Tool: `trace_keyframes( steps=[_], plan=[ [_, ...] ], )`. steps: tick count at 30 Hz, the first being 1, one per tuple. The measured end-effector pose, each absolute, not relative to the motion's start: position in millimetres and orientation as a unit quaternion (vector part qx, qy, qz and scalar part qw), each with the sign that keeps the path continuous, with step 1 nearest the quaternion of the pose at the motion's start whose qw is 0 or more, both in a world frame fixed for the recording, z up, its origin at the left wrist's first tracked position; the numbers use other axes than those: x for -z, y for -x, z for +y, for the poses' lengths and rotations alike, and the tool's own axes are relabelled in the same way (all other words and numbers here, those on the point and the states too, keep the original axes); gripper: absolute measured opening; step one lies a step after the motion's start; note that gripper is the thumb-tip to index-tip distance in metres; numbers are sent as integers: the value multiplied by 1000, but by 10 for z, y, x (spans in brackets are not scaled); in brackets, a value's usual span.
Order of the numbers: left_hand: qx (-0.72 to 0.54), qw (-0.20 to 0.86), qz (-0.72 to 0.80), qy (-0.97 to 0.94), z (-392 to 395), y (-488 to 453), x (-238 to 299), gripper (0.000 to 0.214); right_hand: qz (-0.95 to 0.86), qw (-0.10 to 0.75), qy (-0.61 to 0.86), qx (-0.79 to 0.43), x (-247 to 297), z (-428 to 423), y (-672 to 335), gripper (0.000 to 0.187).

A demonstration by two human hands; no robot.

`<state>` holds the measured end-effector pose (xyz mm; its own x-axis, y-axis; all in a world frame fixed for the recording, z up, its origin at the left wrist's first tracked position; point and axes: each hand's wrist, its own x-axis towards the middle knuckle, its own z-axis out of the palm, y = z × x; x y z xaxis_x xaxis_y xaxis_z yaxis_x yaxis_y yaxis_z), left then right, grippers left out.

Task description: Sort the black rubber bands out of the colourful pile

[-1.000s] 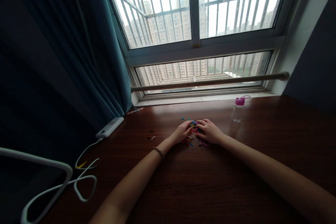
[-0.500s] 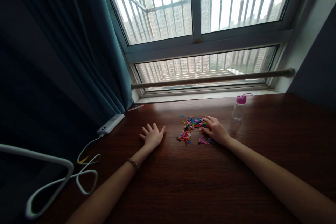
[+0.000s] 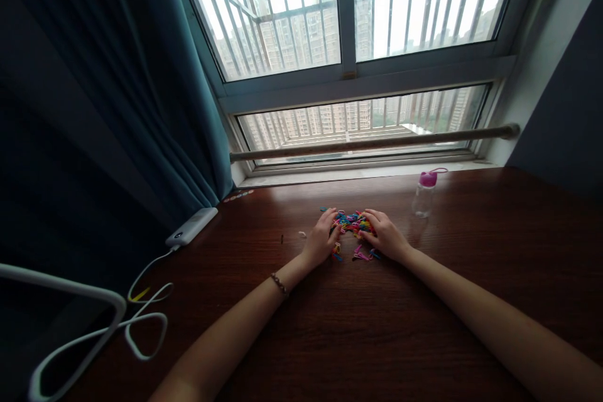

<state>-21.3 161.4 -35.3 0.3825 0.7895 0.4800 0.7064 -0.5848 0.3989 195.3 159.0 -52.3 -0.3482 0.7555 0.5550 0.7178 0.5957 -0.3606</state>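
A pile of small, brightly coloured looped pieces (image 3: 352, 222) lies on the dark wooden table; they are too small for me to tell their exact kind. At its left edge rests my left hand (image 3: 322, 237), open and cupped, covering part of the pile. On the other side, my right hand (image 3: 385, 235) is open too, with fingertips touching the pile's right edge. Several loose pink pieces (image 3: 360, 255) sit nearer to me, just below the right hand. A pale piece (image 3: 302, 234) and a thin dark one (image 3: 282, 239) lie left of my left hand.
A clear bottle with a pink lid (image 3: 423, 198) stands behind and right of my right hand. At the left are a white power bank (image 3: 192, 227), its cable (image 3: 149, 305) and a bent white tube (image 3: 66, 286). Beyond the table, a rail (image 3: 377, 143) crosses the window.
My left hand has moved right, from bare table to the pile's left edge. Two loose pieces now show on the table left of it. My right hand has stayed at the pile.
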Motion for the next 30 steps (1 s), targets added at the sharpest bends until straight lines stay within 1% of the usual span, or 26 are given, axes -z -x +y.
trace_keyframes(
  steps=[2, 4, 6, 7, 10, 15, 17, 19, 21, 23, 24, 26, 28, 30],
  plan=[
    [-312, 0, 548, -776, 1540, 320, 352, 50, -823, 350, 448, -22, 516, 1584, -1951, 47],
    [-269, -34, 674, -687, 1499, 532, 399, 67, -825, 345, 447, -17, 508, 1578, -1945, 48],
    [-203, -14, 748, -632, 1486, 763, 477, 77, -827, 342, 446, -14, 501, 1575, -1937, 48],
    [-172, -2, 757, -630, 1486, 855, 519, 77, -828, 342, 444, -14, 501, 1576, -1933, 48],
    [-150, 23, 704, -694, 1501, 923, 612, 72, -829, 347, 439, -12, 513, 1590, -1924, 47],
    [-259, 105, 517, -809, 1528, 390, 557, 59, -828, 356, 433, -1, 559, 1622, -1935, 47],
    [-300, 119, 433, -841, 1516, 159, 475, 52, -828, 355, 434, 3, 571, 1628, -1942, 47],
    [-317, 112, 397, -854, 1482, 38, 394, 47, -827, 354, 436, 6, 575, 1627, -1944, 48],
    [-327, 77, 433, -836, 1431, 56, 345, 48, -826, 354, 438, 9, 568, 1619, -1941, 49],
    [-315, 35, 540, -779, 1367, 187, 348, 55, -826, 351, 441, 12, 552, 1608, -1936, 50],
    [-293, 24, 608, -738, 1333, 275, 369, 62, -826, 348, 442, 14, 542, 1603, -1933, 51],
    [-219, 53, 706, -672, 1266, 447, 435, 76, -828, 341, 445, 18, 522, 1593, -1925, 53],
    [-159, 76, 722, -669, 1216, 557, 506, 84, -830, 328, 452, 20, 509, 1585, -1912, 57],
    [-133, 72, 688, -710, 1208, 568, 557, 86, -826, 306, 472, 21, 510, 1574, -1891, 62]
  ],
)
